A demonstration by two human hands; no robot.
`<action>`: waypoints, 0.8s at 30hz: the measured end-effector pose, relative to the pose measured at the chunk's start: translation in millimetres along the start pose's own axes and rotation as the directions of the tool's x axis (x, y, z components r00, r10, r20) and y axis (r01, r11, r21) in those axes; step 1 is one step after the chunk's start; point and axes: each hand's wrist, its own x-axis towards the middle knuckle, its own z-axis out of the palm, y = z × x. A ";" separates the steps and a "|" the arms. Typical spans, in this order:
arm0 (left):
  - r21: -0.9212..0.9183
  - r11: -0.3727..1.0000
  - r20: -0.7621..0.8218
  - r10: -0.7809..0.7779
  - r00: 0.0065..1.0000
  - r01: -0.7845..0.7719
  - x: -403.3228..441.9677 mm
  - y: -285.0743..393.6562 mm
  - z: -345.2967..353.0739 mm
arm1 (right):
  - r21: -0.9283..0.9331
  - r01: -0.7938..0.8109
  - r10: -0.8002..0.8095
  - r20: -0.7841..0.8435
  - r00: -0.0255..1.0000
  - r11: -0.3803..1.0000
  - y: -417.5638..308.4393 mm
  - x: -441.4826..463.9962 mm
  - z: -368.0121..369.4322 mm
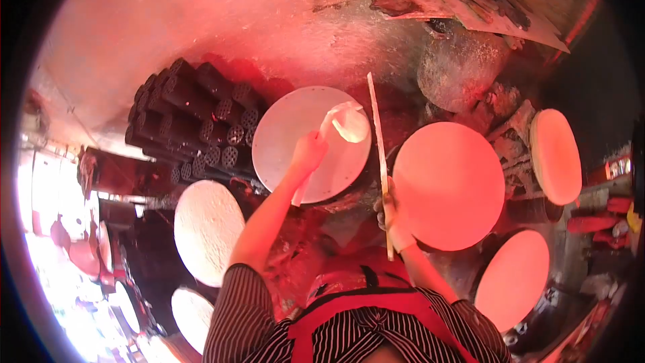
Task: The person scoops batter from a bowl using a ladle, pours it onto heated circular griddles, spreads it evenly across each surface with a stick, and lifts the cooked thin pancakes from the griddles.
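Holding a tool (328, 122) over a round plate (285, 140) at eleven o'clock, apparently tending it, the left hand (310, 152) may need steadiness next; the right hand (393, 214) grips a stick (378, 138).

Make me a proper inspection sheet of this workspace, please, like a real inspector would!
Surface: flat grey round plate with small dots near its rim; material unclear.
Job's things: pale long-handled tool with a curved end, over the plate; long thin pale stick; smooth pinkish round disc, right of the stick.
Clutter: black cylinders pierced with holes, stacked left of the plate; pale flat board with dark scraps, upper right.
Grippers: left hand closed around the tool; right hand on the stick.
Cables: nothing seen.
Surroundings: rough red-tinted wall ahead; glaring brightness far left.
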 end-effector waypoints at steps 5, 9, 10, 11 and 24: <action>0.354 0.903 -0.253 0.343 0.905 -0.243 61.1 -25.9 -23.8 | -0.907 -0.012 -0.498 -0.243 0.833 0.422 65.3 -19.3 78.5; 0.342 0.877 -0.306 0.445 0.842 -0.339 60.2 -6.4 -65.6 | -0.884 -0.172 -0.337 -0.337 0.879 0.435 51.3 -12.8 125.5; 0.361 0.827 -0.328 0.546 0.771 -0.432 57.1 -0.7 -78.2 | -0.846 -0.053 -0.376 -0.292 0.879 0.531 50.9 -0.5 132.4; 0.383 0.768 -0.351 0.635 0.688 -0.513 53.7 3.6 -93.2 | -0.789 0.071 -0.420 -0.246 0.874 0.610 57.1 20.3 139.6; -0.357 0.932 -0.112 0.018 0.994 -0.057 -37.2 -95.2 -166.6 | 0.229 0.143 -0.038 -0.410 0.911 0.963 60.0 11.1 192.8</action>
